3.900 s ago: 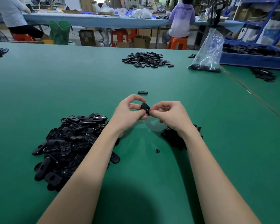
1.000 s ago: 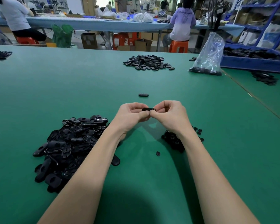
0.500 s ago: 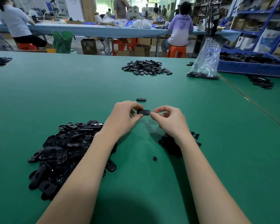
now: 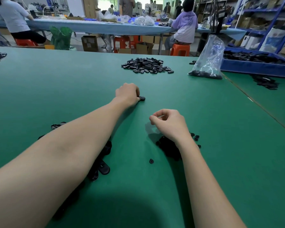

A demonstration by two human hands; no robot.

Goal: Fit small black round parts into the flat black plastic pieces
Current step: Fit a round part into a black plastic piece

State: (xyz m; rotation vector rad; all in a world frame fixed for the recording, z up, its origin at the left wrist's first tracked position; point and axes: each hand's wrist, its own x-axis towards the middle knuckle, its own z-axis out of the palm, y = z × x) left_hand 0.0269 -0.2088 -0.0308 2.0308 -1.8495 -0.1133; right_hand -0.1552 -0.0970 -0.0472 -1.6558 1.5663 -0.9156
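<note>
Fingers of your left hand point(image 4: 127, 94) are curled down at the far reach of your arm, tips touching a flat black oval piece point(image 4: 141, 98) that lies on the green table point(image 4: 56, 89); whether they pinch it or only press it, you cannot tell from this angle. Your right hand point(image 4: 169, 124) hovers nearer to you, thumb and forefinger curved loosely toward each other with a narrow gap between them, and nothing shows in that gap.

Just behind your right wrist sits the heap of small round parts point(image 4: 169, 148), partly hidden by the forearm, with one stray round part point(image 4: 151, 161) on the table just left of it. Under your left forearm lies the pile of flat black pieces point(image 4: 102, 163), mostly covered by the arm.

Well beyond your left hand there is another pile of black pieces point(image 4: 146, 65). Farther right of that, beyond your right hand, stands a clear plastic bag point(image 4: 207, 60) with dark parts in its bottom, beside a blue tray point(image 4: 253, 66).
</note>
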